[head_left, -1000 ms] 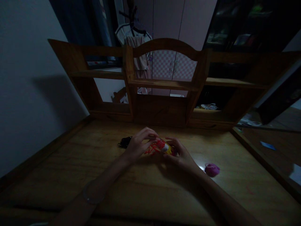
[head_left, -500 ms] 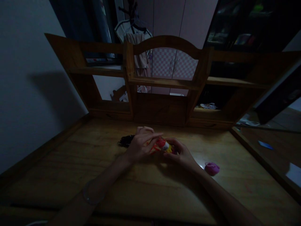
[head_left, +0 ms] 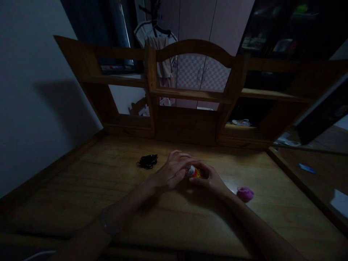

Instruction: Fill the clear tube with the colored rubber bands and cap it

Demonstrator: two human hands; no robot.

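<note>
We've got both hands on a small red-and-yellow packet (head_left: 193, 171) mid-worktop (head_left: 108, 188): left hand (head_left: 174, 172) and right hand (head_left: 210, 177) with a closed grip on it. Black bundle (head_left: 147, 161) at 10 o'clock, pink ball (head_left: 245, 194) at 3. Looks like we're squeezing it smaller; needs steady pinching.

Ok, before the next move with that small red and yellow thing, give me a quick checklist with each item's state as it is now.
1. Left hand on the small red and yellow item: ok, fingers close over its left end.
2. Right hand on the item: ok, cupping its right side.
3. Item off the desk: cannot tell, hands hide its underside.
4. Black bundle apart from the hands: ok, lies to their left.
5. Pink ball apart from the hands: ok, lies to their right.
6. Lighting: not ok, too dim to read the label.
</note>
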